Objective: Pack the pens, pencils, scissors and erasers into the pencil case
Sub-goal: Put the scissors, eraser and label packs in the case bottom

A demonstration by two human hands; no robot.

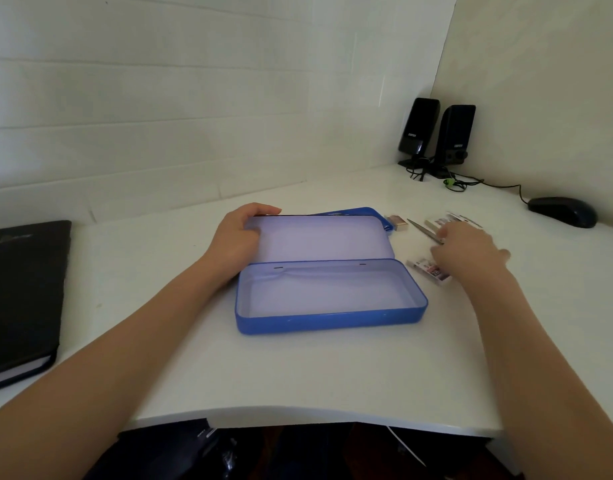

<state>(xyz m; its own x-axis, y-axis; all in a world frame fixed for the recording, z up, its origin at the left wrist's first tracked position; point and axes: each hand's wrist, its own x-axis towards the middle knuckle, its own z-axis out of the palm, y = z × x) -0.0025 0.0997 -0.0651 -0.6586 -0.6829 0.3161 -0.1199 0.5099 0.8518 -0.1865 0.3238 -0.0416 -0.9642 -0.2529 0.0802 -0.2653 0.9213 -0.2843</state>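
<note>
Head view looks down on a white counter (298,368) set against a white wall. At the far left lies one black notebook (21,292), closed, well apart from everything else. Next comes the left hand (237,239), forearm stretched forward across the counter, palm down, fingers curled over the left end of the raised lid (319,237) of the blue pencil case (329,303), thumb on top of its edge. The case stands open in the middle of the counter, its tray empty and nearest the person, its pale lid tilted back behind it. Behind the lid a blue edge shows, too hidden to identify.

Just right of the lid lies one small eraser (398,222), and beside it the metal blades of one pair of scissors (424,231), their handles covered by the right hand (466,252). That hand reaches forward, palm down and blurred, fingers loosely bent over the scissors; whether it grips them cannot be told. Two small printed packets are visible, one beyond the hand (452,220) and one just beside the case's right corner (428,270).

Further right, at the back corner, stand two black speakers (436,133) with trailing cables, and one black mouse (563,211).
</note>
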